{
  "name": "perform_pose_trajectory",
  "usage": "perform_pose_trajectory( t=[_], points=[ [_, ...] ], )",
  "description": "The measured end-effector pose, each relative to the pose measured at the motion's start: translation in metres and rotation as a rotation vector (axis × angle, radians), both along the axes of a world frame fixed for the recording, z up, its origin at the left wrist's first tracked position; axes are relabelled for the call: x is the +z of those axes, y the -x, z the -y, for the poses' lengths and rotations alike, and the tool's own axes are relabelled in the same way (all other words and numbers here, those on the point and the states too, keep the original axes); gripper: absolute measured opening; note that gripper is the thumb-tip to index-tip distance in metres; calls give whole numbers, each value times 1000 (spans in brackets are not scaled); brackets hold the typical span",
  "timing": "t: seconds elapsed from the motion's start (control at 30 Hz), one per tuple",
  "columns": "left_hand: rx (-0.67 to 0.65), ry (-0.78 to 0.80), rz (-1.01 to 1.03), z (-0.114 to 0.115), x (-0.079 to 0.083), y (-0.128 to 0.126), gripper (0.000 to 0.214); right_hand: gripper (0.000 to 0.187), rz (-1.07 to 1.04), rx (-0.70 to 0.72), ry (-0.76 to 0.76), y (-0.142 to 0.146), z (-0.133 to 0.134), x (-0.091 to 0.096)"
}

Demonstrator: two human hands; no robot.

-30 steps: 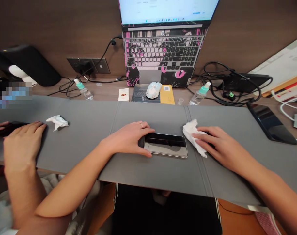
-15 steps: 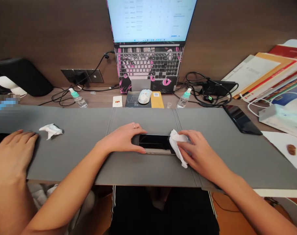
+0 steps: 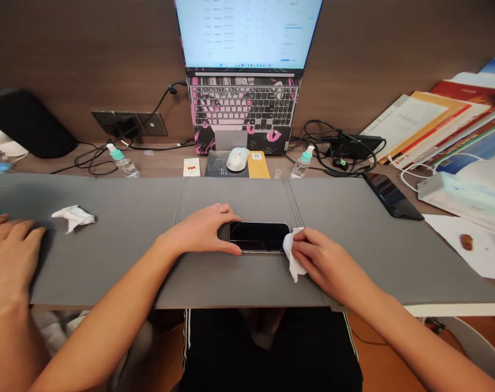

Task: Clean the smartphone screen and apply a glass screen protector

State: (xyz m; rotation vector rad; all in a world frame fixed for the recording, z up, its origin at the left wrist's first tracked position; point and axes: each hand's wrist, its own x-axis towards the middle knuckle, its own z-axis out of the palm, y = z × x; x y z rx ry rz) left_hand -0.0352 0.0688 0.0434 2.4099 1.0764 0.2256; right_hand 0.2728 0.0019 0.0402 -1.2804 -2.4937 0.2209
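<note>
A black smartphone (image 3: 258, 237) lies flat, screen up, on the grey desk mat (image 3: 231, 280). My left hand (image 3: 206, 228) grips its left end between thumb and fingers, a ring on one finger. At the phone's right end, my right hand (image 3: 323, 256) pinches a crumpled white tissue (image 3: 295, 261) that touches the lower right corner. Most of the screen shows between the two hands. The fingertips of my right hand are partly hidden in the tissue.
Behind the mat stand an open laptop (image 3: 245, 109), a mouse (image 3: 237, 159) and two spray bottles (image 3: 125, 163) (image 3: 302, 162). Another tissue (image 3: 74, 218) lies left, near another person's hand (image 3: 11, 256). A dark tablet-like device (image 3: 392, 196), cables and leaning folders (image 3: 439, 120) are right.
My right hand has drawn the tissue slightly down along the phone's right end, baring more of the screen. My left hand keeps its hold. The view has shifted a little.
</note>
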Motion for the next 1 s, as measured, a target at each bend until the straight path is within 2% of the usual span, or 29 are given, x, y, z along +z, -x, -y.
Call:
perform_pose_trajectory(
  t=[0.1, 0.2, 0.4, 0.6, 0.8, 1.0],
  points=[
    [-11, 13, 33, -3, -1, 0, 49, 31, 34, -14, 15, 3, -21, 0],
    [-17, 20, 71, -5, -2, -1, 36, 31, 57, -6, 31, 2, -26, 1],
    [12, 1, 84, -10, -12, -6, 33, 33, 33, 22, 123, -7, -5, 3],
    [51, 2, 173, -15, -21, -9, 33, 30, 54, -17, 151, -2, -28, 5],
    [63, 9, 163, -16, -20, -11, 35, 29, 33, -16, 133, -7, -17, 7],
    [63, 20, 178, -22, -23, -10, 36, 25, 43, -55, 109, -3, -44, -3]
  ],
)
